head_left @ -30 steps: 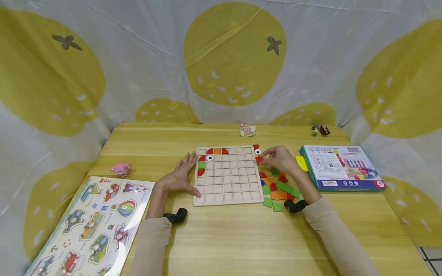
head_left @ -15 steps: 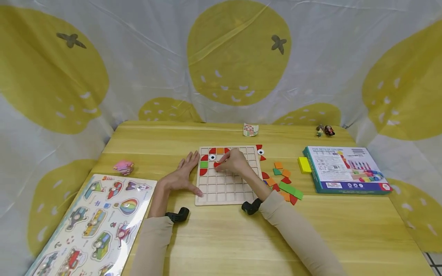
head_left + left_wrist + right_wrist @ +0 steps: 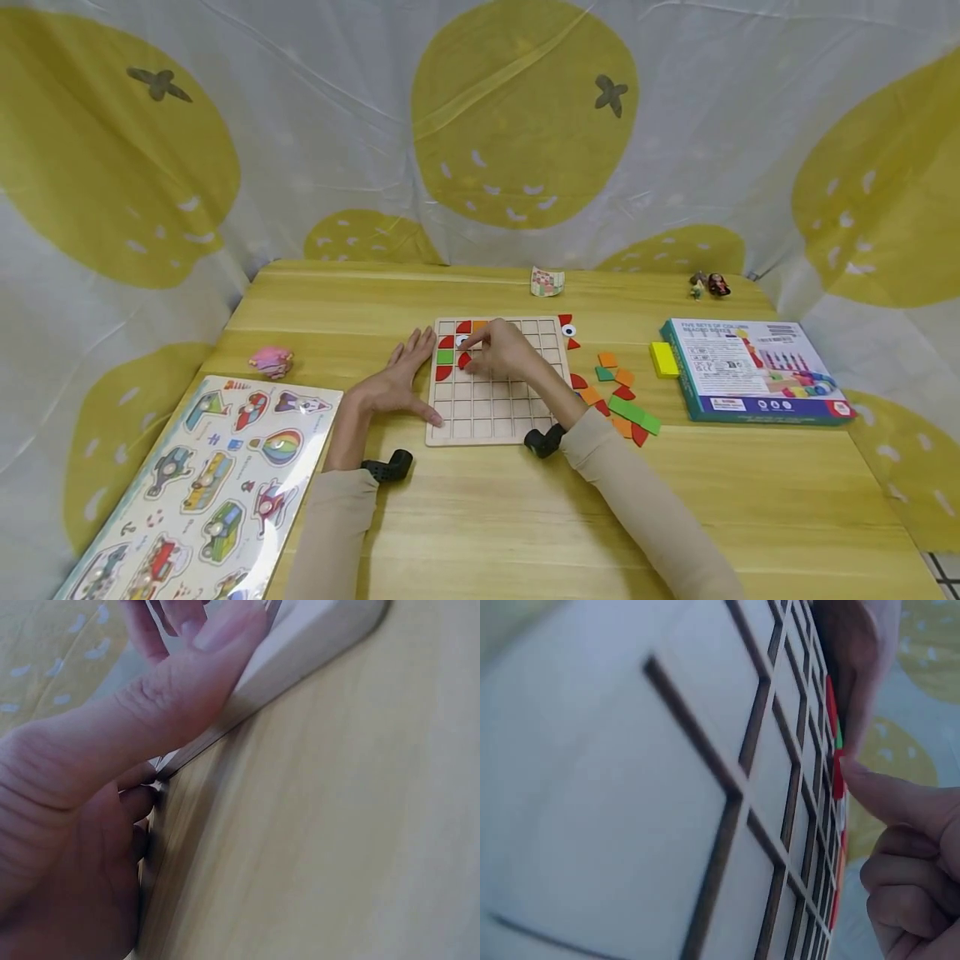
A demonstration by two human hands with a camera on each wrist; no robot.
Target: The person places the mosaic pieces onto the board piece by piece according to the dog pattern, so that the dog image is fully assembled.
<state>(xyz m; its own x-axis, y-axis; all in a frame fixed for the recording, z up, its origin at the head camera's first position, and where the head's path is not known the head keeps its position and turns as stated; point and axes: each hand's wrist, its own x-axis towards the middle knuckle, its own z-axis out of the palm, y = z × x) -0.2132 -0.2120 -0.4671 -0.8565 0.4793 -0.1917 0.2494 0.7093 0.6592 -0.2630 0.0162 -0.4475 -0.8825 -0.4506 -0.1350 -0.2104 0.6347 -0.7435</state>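
Note:
My left hand lies spread along the left edge of the wooden grid board, thumb near its lower left corner. In the left wrist view, that thumb rests by the board's rim. Over the upper left cells is my right hand. Its thumb side touches a red rounded piece, and the index fingertip is apart from it, over the eye piece. In the right wrist view, one fingertip touches the red piece. Beside my left hand, a green square sits between red pieces.
Loose orange, red and green tiles lie right of the board, near another eye piece. A yellow block stands beside a boxed toy. A vehicle puzzle lies left, with a pink figure behind it. A patterned card is behind the board.
My right hand has carried a red piece from the board's right side to the upper left cells, and its fingers have since parted. The left hand has stayed at the edge.

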